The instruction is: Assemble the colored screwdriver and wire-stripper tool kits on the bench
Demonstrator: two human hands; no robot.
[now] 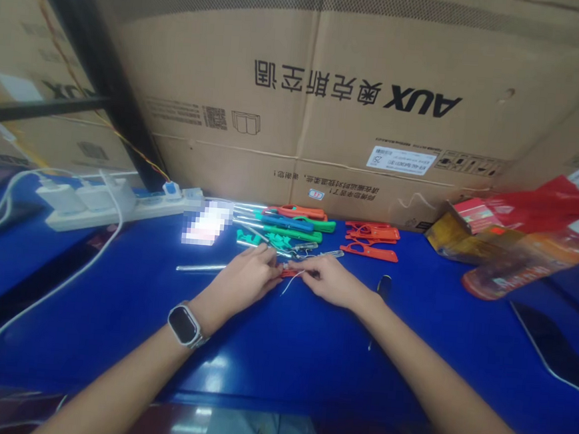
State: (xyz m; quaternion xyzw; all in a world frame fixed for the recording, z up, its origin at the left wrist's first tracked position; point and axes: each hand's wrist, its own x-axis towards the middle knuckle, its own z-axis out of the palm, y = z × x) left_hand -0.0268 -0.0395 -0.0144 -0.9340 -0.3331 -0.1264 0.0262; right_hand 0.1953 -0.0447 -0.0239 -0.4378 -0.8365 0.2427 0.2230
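Note:
Both hands meet over the blue table, pinching a red lighter casing [290, 272] between them. My left hand [249, 274] is closed on its left part, and a thin metal tube [199, 268] sticks out to the left beneath that hand. On the right end, my right hand [332, 280] has its fingers pressed together. A thin white wire [290, 285] hangs down from the casing. Just behind the hands lie long-necked lighters with a blue handle [289, 222] and a green handle [298, 234], plus small green plastic parts [248, 237]. The fingers hide much of the casing.
Several orange-red casing halves [371, 251] lie behind my right hand. A dark-handled screwdriver [384, 288] rests beside my right forearm. Further right are a drink bottle [531, 263] and a phone [555, 345]. A power strip [144, 209] with white cables stands left; a large carton [327, 126] closes the back.

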